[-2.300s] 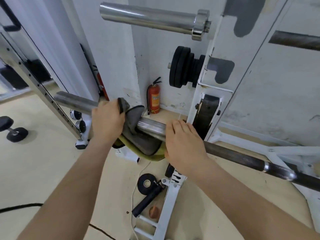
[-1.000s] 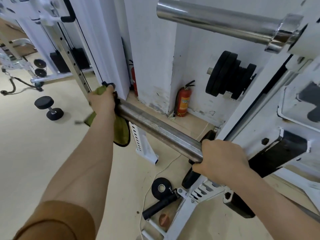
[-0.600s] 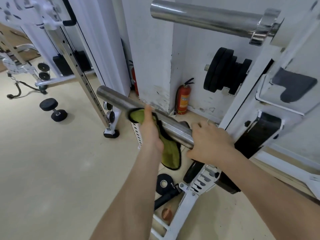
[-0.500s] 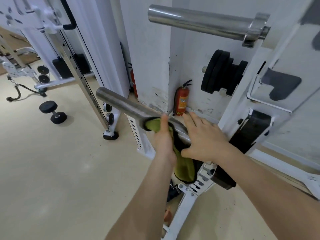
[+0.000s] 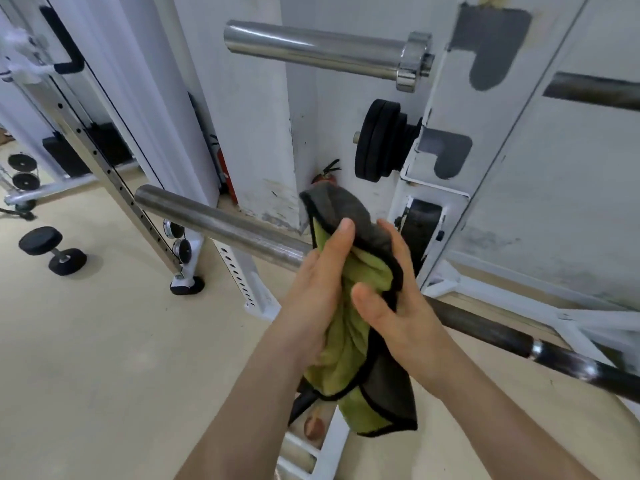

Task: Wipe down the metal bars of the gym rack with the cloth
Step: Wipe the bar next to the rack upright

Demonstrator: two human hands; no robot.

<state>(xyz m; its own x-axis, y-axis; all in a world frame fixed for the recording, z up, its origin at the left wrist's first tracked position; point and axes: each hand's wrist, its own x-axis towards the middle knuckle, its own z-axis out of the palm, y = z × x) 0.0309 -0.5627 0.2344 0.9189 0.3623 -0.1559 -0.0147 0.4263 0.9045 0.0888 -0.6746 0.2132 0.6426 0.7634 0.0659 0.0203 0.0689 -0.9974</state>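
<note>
A green cloth with a grey back and black edging [image 5: 360,344] hangs bunched between both my hands, just in front of the lower steel bar [image 5: 221,223]. My left hand [image 5: 322,278] holds its left side, thumb up against the green face. My right hand [image 5: 391,306] grips its right side, fingers over the grey top fold. The bar's sleeve runs from the left end down to the cloth and continues as a dark shaft [image 5: 485,327] to the right. A second chrome bar sleeve [image 5: 318,51] sits higher on the white rack [image 5: 446,109].
Black weight plates [image 5: 377,140] hang on a rack peg. A red fire extinguisher [image 5: 325,176] stands behind the cloth by the white pillar [image 5: 256,116]. A black dumbbell [image 5: 52,249] lies on the beige floor at left beside a perforated upright [image 5: 114,174].
The cloth has come off the lower bar, and my right hand has left the bar to take hold of the cloth. Both hands now hold it bunched in front of the bar.
</note>
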